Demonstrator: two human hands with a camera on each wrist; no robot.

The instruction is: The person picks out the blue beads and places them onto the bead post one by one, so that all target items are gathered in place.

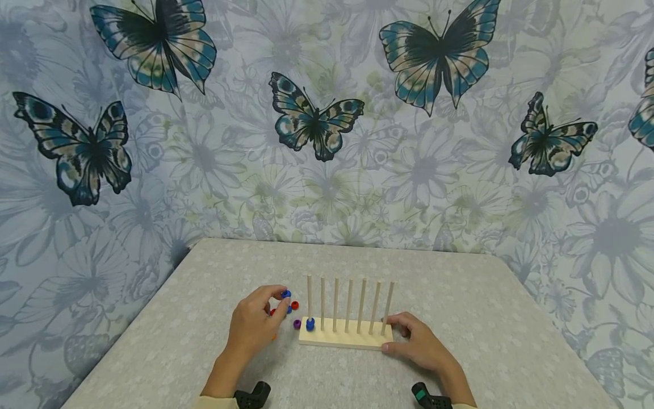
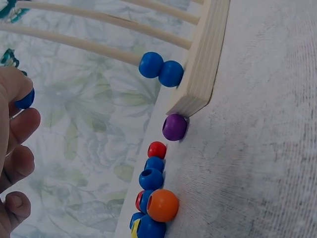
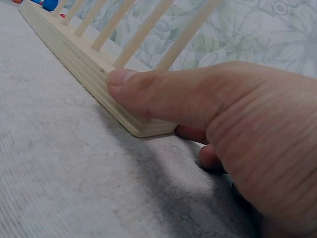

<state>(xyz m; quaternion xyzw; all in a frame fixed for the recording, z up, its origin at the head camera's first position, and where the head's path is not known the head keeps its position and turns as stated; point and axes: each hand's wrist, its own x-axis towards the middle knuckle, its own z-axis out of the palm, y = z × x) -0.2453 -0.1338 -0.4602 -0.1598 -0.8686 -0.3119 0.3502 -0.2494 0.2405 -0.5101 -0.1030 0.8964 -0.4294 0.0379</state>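
Note:
Between its thumb and fingertips, my left hand (image 1: 254, 322) pinches a blue bead (image 1: 286, 294), held up to the left of the wooden peg rack (image 1: 343, 339). Several upright pegs stand in a row along the rack. Two blue beads (image 2: 150, 65) sit at the foot of the leftmost peg (image 1: 309, 298), seen clearly in the left wrist view. My right hand (image 1: 423, 345) grips the rack's right end, its thumb (image 3: 143, 91) on the front edge; the other fingers are partly hidden behind.
Loose beads lie on the cloth-covered table (image 1: 511, 341) left of the rack: a purple bead (image 2: 175, 127) by its corner, a red bead (image 1: 294, 305), an orange bead (image 2: 163, 205) and several blue ones. A butterfly-patterned wall (image 1: 434, 199) rises behind the table.

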